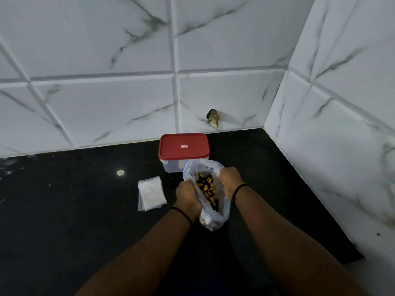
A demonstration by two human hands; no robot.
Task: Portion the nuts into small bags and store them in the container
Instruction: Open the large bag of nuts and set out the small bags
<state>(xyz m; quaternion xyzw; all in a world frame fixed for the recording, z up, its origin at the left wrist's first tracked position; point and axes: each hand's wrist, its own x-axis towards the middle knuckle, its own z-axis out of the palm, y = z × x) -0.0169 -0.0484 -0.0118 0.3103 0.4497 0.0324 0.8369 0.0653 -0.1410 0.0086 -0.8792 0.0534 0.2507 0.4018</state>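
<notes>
Gripping the nut bag point(213, 218) mouth, both hands point(208, 186) hold it open; small bags point(151, 193) lie at nine o'clock, nearer the left hand.

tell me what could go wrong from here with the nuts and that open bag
1. Both hands, left hand and right hand, pull the big bag open above the counter; it sags, so nuts could spill out.
2. The container still wears its red lid, and both hands are busy, so filled portions may have nowhere to go.
3. The small bags lie flat and stacked; one-handed filling may scatter nuts.
</notes>
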